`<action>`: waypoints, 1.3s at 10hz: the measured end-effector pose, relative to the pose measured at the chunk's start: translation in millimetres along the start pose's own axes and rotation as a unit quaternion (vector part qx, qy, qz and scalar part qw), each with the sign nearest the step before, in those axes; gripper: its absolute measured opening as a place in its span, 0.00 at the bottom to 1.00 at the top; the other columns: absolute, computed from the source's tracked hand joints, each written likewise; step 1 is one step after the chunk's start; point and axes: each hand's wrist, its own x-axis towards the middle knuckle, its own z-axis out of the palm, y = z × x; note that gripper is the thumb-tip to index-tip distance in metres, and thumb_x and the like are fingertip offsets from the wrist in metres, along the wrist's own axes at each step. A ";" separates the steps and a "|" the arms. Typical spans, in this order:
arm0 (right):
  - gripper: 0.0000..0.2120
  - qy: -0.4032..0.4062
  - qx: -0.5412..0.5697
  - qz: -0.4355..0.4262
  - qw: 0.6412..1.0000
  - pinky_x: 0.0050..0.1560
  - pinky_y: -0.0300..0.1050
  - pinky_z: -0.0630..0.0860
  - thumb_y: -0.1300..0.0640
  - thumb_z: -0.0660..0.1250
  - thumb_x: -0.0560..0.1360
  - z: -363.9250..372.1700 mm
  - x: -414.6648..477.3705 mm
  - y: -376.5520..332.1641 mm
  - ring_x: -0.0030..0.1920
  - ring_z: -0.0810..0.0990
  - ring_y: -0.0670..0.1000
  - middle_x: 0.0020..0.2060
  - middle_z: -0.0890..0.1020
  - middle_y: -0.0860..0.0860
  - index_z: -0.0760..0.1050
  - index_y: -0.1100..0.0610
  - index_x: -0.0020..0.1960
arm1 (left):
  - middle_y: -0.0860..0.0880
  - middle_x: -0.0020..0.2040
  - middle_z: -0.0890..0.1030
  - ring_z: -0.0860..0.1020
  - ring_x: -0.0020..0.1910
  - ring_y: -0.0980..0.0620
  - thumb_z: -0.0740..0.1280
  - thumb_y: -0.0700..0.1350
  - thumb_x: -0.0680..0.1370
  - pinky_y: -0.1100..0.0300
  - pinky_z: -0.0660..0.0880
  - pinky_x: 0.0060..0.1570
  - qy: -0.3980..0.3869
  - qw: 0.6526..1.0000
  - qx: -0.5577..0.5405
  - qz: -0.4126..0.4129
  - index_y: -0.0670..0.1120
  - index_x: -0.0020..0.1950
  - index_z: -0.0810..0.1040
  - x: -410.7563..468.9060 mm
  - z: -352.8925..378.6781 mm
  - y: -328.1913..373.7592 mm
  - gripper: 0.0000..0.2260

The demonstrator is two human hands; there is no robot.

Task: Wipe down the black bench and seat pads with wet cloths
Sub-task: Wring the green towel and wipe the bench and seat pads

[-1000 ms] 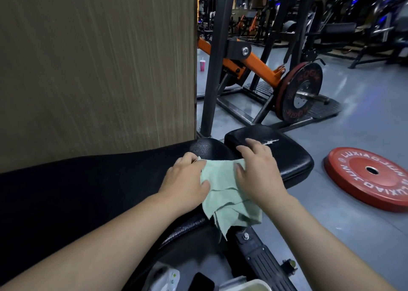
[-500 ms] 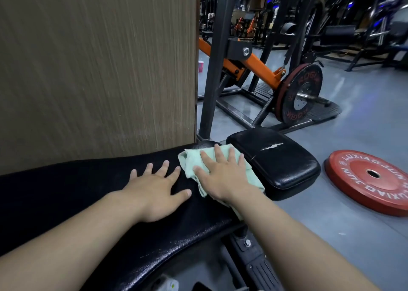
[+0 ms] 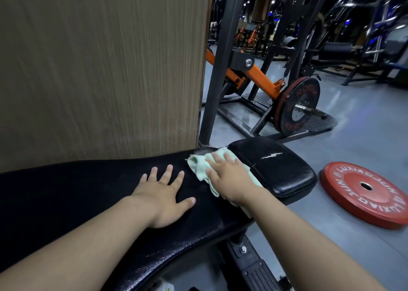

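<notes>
R hand (image 3: 229, 180) flat, fingers straight, pressing cloth (image 3: 198, 169) on the bench (image 3: 88, 191) at its right end, touching the seat pad (image 3: 282, 171). L hand (image 3: 164, 200) open, splayed on the bench just beside. Bench runs left-right; R hand nearer the pad. Wall panel (image 3: 99, 69) hugs far edge, near edge free.

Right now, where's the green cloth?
In the head view, the green cloth lies centre-right on the black bench pad, under the flat right hand, right next to the seat pad.
</notes>
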 end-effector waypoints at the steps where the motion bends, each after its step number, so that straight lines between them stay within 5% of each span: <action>1: 0.31 0.028 0.010 -0.030 0.999 0.73 0.50 0.59 0.40 0.42 0.78 -1.5 -47.5 8.0 0.76 0.61 0.54 0.75 0.67 0.47 0.64 0.50 0.76 | 0.49 0.80 0.34 0.37 0.79 0.40 0.45 0.72 0.77 0.44 0.41 0.78 -0.001 1.000 -0.004 0.004 0.57 0.79 0.35 -0.4 -0.1 -0.6 0.36; 2: 0.18 0.081 0.031 -0.055 0.995 0.64 0.47 0.69 0.49 0.54 0.82 -4.5 -86.7 11.5 0.67 0.72 0.54 0.65 0.76 0.49 0.75 0.55 0.64 | 0.49 0.80 0.34 0.38 0.79 0.40 0.45 0.72 0.77 0.44 0.41 0.78 -0.002 1.000 -0.005 0.003 0.57 0.79 0.35 -1.0 -0.5 0.1 0.36; 4: 0.16 0.100 0.071 -0.037 0.992 0.63 0.43 0.70 0.50 0.58 0.82 -17.2 -114.0 13.6 0.65 0.76 0.53 0.65 0.78 0.51 0.76 0.56 0.64 | 0.49 0.80 0.34 0.38 0.79 0.40 0.45 0.71 0.78 0.45 0.40 0.78 -0.001 1.000 -0.011 -0.002 0.58 0.80 0.36 -3.6 -0.8 3.5 0.36; 5: 0.18 0.205 0.125 0.024 0.971 0.60 0.40 0.71 0.48 0.60 0.81 -32.4 -112.8 32.9 0.59 0.80 0.55 0.63 0.81 0.52 0.77 0.55 0.66 | 0.50 0.80 0.35 0.38 0.79 0.40 0.46 0.71 0.78 0.45 0.41 0.78 -0.005 1.000 -0.012 -0.005 0.58 0.80 0.36 -3.3 -2.6 4.9 0.36; 6: 0.19 0.279 0.084 0.045 0.956 0.65 0.41 0.66 0.49 0.58 0.82 -55.3 -103.2 58.9 0.70 0.72 0.53 0.70 0.74 0.52 0.76 0.55 0.67 | 0.49 0.80 0.35 0.38 0.79 0.40 0.46 0.71 0.78 0.45 0.41 0.78 -0.011 1.000 -0.009 -0.009 0.58 0.80 0.37 -2.4 -4.9 5.4 0.35; 7: 0.18 0.182 0.048 0.068 0.980 0.70 0.49 0.64 0.49 0.55 0.83 -57.4 -82.3 84.4 0.77 0.60 0.55 0.75 0.67 0.52 0.75 0.56 0.66 | 0.50 0.80 0.35 0.38 0.79 0.40 0.46 0.71 0.78 0.44 0.41 0.78 -0.021 1.000 -0.007 -0.008 0.58 0.80 0.37 -2.0 -7.2 4.9 0.35; 8: 0.20 0.083 -0.011 0.083 0.993 0.72 0.49 0.55 0.49 0.52 0.84 -33.3 -67.3 95.4 0.75 0.61 0.57 0.75 0.66 0.53 0.67 0.54 0.73 | 0.50 0.80 0.35 0.38 0.79 0.40 0.46 0.71 0.78 0.44 0.41 0.78 -0.017 1.000 -0.005 -0.008 0.58 0.80 0.37 -2.1 -5.9 4.4 0.35; 13: 0.24 0.091 -0.019 0.111 0.989 0.77 0.49 0.47 0.46 0.51 0.84 -19.6 -62.6 94.5 0.79 0.52 0.53 0.78 0.60 0.49 0.58 0.49 0.78 | 0.49 0.80 0.35 0.38 0.79 0.38 0.46 0.71 0.78 0.42 0.41 0.77 -0.029 1.000 -0.003 -0.004 0.56 0.80 0.38 -7.4 -9.1 3.3 0.36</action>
